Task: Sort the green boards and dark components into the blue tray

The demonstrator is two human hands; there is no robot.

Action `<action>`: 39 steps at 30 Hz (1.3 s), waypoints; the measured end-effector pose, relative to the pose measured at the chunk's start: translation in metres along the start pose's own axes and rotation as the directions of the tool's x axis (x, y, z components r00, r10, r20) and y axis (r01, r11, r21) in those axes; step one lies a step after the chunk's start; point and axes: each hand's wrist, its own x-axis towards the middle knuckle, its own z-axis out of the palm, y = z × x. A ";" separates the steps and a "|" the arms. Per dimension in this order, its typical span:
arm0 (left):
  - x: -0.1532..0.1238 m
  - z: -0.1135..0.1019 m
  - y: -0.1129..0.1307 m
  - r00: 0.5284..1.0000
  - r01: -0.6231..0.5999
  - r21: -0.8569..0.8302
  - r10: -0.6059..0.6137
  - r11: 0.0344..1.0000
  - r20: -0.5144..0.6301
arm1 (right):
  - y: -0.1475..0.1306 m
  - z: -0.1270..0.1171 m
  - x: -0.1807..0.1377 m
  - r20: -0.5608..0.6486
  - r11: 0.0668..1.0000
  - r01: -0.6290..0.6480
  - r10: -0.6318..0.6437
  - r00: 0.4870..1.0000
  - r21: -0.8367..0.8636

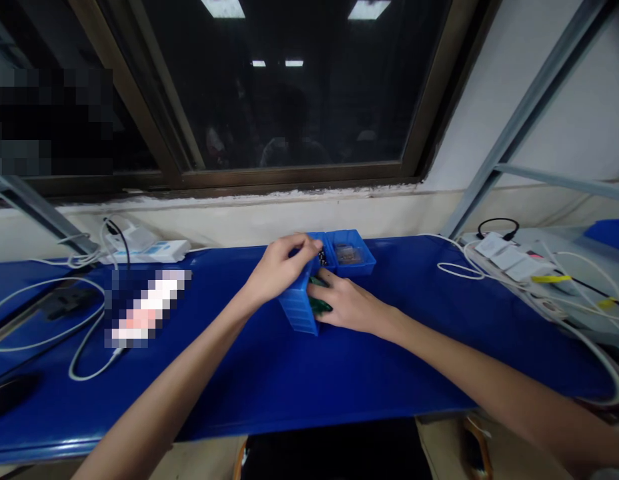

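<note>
My left hand [284,267] grips the upper edge of a blue plastic bin [298,310], which is tipped so that its opening faces right. My right hand [352,303] reaches into that opening, its fingers curled and partly hidden by the bin. A shiny dark green object [319,305] shows between and below these fingers; its kind is unclear. Just behind stands a second blue bin [367,257] with clear or pale small pieces [348,254] in it. Small dark and silvery parts [323,255] are visible beside my left fingertips, partly covered.
The bins rest on a blue-covered table [269,380] against a wall with a window. At the left lie a white power strip [164,251], cables and a black mouse [12,395]. White adapters [509,257] and more cables lie at the right, near a grey metal post [519,113].
</note>
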 end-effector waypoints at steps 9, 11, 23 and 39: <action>-0.042 0.022 -0.025 0.924 -0.283 -0.005 0.271 0.959 -0.270 | 0.007 -0.009 -0.014 0.110 0.997 -0.034 0.041 0.993 -0.062; -0.043 0.026 -0.024 0.905 -0.286 0.064 0.291 0.956 -0.311 | 0.005 -0.014 -0.014 0.143 0.992 -0.039 0.055 0.988 -0.116; -0.046 0.041 -0.020 0.888 -0.284 0.184 0.330 0.941 -0.319 | 0.013 -0.040 -0.016 0.255 0.966 -0.053 0.119 0.959 -0.253; -0.033 0.008 -0.021 0.929 -0.315 0.152 0.337 0.937 -0.150 | 0.000 -0.065 -0.026 0.306 0.900 -0.329 0.411 0.859 -0.285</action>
